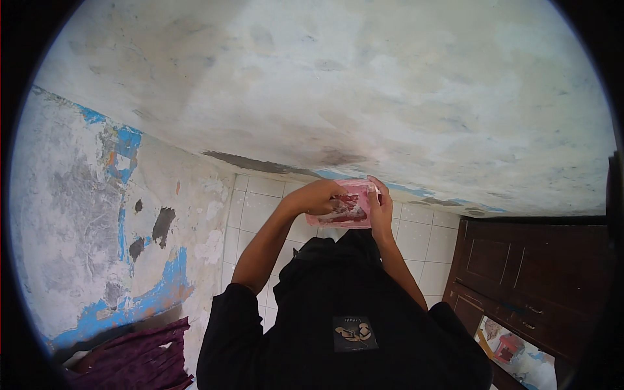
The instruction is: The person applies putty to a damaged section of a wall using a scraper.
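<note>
Starting close in, straight down over a black shirt [292, 325], marked with a small square print [355, 333]. Out now along two bare forearms [260, 250], angled inward to one spot: a pink container [361, 186], out in front of the body and between both hands. Clamped at its right side by the right hand [382, 205], pinching the pink wall with thumb toward the inside and fingers around the outside. Over on the other side, bent at the wrist, the left hand [322, 197], curled over the container's left part; cannot tell whether spread, pressed together or pinching anything in there. Streaked inside with whitish and reddish-brown smears [351, 209]. Just beyond, rising high, a pale, patchy front wall [338, 84], with a dark strip [260, 162] low down. Off left, a side wall [71, 195], scarred with blue and grey patches, and below it, a purple cloth [136, 357]. Over right, a dark brown cupboard [546, 266] with panelled doors. Down underneath, pale floor tiles [416, 239], flecked with white.
</note>
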`<control>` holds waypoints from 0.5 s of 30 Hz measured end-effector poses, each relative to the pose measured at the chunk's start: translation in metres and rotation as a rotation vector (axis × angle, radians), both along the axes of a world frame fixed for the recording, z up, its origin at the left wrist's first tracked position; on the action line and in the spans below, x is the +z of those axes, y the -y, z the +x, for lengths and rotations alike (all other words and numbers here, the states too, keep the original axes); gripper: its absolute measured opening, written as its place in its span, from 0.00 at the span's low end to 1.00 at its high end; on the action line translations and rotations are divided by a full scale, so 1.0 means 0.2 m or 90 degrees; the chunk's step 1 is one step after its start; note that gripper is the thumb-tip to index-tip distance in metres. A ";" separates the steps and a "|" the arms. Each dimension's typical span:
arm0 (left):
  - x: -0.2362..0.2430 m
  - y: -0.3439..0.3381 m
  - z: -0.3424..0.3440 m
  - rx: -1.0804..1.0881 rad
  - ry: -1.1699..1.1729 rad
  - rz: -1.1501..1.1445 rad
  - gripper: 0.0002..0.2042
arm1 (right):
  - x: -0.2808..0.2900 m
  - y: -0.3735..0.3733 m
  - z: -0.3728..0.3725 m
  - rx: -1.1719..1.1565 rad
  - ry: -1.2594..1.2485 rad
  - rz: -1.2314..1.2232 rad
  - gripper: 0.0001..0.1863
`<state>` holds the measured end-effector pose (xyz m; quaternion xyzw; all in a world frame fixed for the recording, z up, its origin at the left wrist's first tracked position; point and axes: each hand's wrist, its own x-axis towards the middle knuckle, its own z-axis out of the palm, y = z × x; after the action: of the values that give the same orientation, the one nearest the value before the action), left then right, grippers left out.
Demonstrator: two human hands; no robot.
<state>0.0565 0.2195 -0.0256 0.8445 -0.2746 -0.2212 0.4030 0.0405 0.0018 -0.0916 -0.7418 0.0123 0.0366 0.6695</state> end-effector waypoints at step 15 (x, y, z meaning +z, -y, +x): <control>-0.20 -0.27 -0.31 0.583 -0.391 -0.492 0.09 | -0.21 0.24 0.00 -0.080 0.042 -0.070 0.20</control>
<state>-0.0049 0.2740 -0.0653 0.5692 0.1789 -0.1440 0.7895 0.0413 -0.0465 -0.1345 -0.7761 0.0388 -0.0310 0.6287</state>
